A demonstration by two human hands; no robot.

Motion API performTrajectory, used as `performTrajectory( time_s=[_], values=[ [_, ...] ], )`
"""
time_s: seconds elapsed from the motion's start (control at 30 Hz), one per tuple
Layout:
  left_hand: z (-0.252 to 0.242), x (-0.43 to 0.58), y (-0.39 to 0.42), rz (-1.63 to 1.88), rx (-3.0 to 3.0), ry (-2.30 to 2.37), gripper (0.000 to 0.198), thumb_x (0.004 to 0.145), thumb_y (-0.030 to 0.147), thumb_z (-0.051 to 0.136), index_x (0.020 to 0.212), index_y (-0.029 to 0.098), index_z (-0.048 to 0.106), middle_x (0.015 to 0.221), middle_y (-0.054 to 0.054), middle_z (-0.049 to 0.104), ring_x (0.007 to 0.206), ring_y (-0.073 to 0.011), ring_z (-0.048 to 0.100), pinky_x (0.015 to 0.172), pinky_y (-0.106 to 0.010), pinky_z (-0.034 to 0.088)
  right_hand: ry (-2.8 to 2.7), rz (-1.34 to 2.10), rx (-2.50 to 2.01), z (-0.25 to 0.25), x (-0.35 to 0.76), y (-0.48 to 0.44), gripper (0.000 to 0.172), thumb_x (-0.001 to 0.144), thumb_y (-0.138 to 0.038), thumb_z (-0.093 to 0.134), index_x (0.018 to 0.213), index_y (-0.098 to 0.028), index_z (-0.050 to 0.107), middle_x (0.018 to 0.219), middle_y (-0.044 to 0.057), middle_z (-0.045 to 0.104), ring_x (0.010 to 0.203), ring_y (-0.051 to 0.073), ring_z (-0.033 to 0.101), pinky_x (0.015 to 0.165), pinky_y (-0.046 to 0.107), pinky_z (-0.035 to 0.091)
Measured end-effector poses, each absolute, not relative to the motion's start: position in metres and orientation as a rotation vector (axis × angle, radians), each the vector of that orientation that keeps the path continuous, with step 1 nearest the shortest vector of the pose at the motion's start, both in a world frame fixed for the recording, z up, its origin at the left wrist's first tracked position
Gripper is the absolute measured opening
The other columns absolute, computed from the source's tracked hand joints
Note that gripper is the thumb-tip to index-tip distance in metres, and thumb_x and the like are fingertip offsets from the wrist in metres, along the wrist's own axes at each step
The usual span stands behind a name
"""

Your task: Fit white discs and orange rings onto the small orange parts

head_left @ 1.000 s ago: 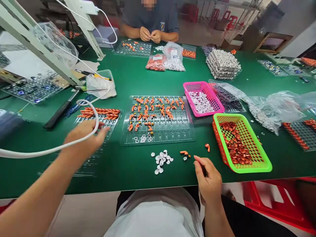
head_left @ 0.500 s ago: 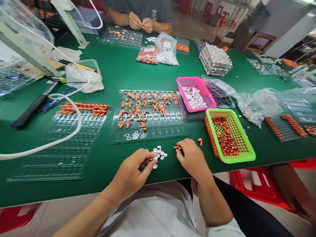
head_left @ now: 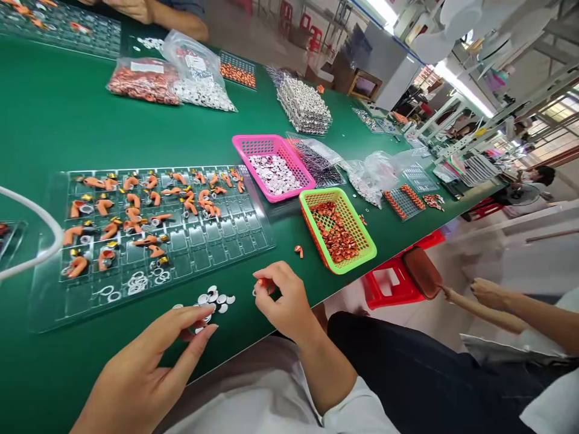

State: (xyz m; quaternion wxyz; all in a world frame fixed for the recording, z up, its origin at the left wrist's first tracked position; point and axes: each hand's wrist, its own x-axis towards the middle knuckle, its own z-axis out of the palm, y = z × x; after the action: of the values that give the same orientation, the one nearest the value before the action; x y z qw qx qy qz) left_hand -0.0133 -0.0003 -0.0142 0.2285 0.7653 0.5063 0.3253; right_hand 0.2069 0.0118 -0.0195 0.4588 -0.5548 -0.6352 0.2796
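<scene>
My left hand (head_left: 156, 355) reaches over a small heap of white discs (head_left: 221, 299) on the green table, thumb and fingertips apart. Some discs show in the gap between its fingers; none is plainly gripped. My right hand (head_left: 287, 301) is closed round a small orange earbud-shaped part (head_left: 260, 282), mostly hidden by the fingers, with a pale edge showing beside it. Another orange earbud shell (head_left: 299, 251) lies on the table beyond that hand. Behind the hands, a clear compartment tray (head_left: 226, 241) carries several orange earbud parts and some white rings (head_left: 137, 282).
A green basket (head_left: 368, 250) of orange pieces stands right of my right hand, touching a pink basket (head_left: 235, 144) of white discs. Bagged parts (head_left: 142, 81) and stacked trays (head_left: 305, 105) lie farther back. A white cable (head_left: 49, 223) curves at left. Other people sit nearby.
The view has swung to the right. My right hand has turned, so the orange part now shows at its fingertips. My left hand stays by the white discs, its fingertips still apart.
</scene>
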Motion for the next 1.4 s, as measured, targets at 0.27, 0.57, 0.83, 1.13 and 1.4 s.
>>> performTrajectory(
  time_s=[0.27, 0.57, 0.83, 1.13, 1.4],
  values=[
    [-0.013, -0.015, -0.007, 0.974, 2.110, 1.341, 0.026, 0.093, 0.047, 0.057, 0.105, 0.028, 0.069, 0.097, 0.000, 0.077, 0.080, -0.0162, 0.076, 0.067, -0.019, 0.058, -1.494, 0.626, -1.341, -0.024, 0.206, 0.008, 0.019, 0.088, -0.016, 0.059, 0.103, -0.020, 0.070, 0.087, 0.004, 0.070, 0.075, 0.014, 0.066, 0.070, 0.025, 0.056],
    [-0.009, -0.017, -0.052, 0.946, 1.917, 1.009, 0.015, 0.091, 0.014, 0.059, 0.097, 0.018, 0.072, 0.077, -0.003, 0.075, 0.067, -0.0129, 0.067, 0.063, -0.021, 0.051, -1.416, 0.674, -1.611, -0.046, 0.237, -0.005, 0.026, 0.089, -0.041, 0.063, 0.106, -0.024, 0.072, 0.100, 0.008, 0.077, 0.083, 0.022, 0.074, 0.076, 0.037, 0.060],
    [-0.038, -0.005, -0.112, 0.747, 1.724, 1.124, 0.016, 0.088, 0.023, 0.065, 0.094, 0.014, 0.078, 0.084, -0.007, 0.079, 0.076, -0.0175, 0.070, 0.074, -0.024, 0.053, -1.263, 0.608, -1.692, -0.036, 0.227, 0.000, 0.018, 0.076, -0.052, 0.072, 0.093, -0.046, 0.075, 0.091, 0.013, 0.076, 0.081, 0.034, 0.072, 0.074, 0.059, 0.055],
    [-0.033, -0.003, -0.148, 0.750, 1.556, 1.442, 0.017, 0.088, 0.024, 0.063, 0.092, 0.016, 0.077, 0.083, -0.006, 0.076, 0.073, -0.0154, 0.068, 0.067, -0.022, 0.052, -1.465, 0.450, -1.373, -0.055, 0.233, 0.012, 0.015, 0.076, -0.029, 0.070, 0.090, -0.026, 0.073, 0.085, 0.009, 0.073, 0.071, 0.025, 0.069, 0.072, 0.046, 0.056],
    [-0.054, -0.005, -0.154, 0.724, 1.694, 1.390, 0.027, 0.088, 0.047, 0.064, 0.101, 0.026, 0.075, 0.097, -0.001, 0.078, 0.084, -0.0175, 0.074, 0.065, -0.016, 0.057, -1.746, 0.301, -1.442, -0.059, 0.234, 0.017, 0.014, 0.084, -0.014, 0.054, 0.094, -0.019, 0.064, 0.093, 0.004, 0.069, 0.085, 0.015, 0.066, 0.081, 0.026, 0.054]
  ],
)
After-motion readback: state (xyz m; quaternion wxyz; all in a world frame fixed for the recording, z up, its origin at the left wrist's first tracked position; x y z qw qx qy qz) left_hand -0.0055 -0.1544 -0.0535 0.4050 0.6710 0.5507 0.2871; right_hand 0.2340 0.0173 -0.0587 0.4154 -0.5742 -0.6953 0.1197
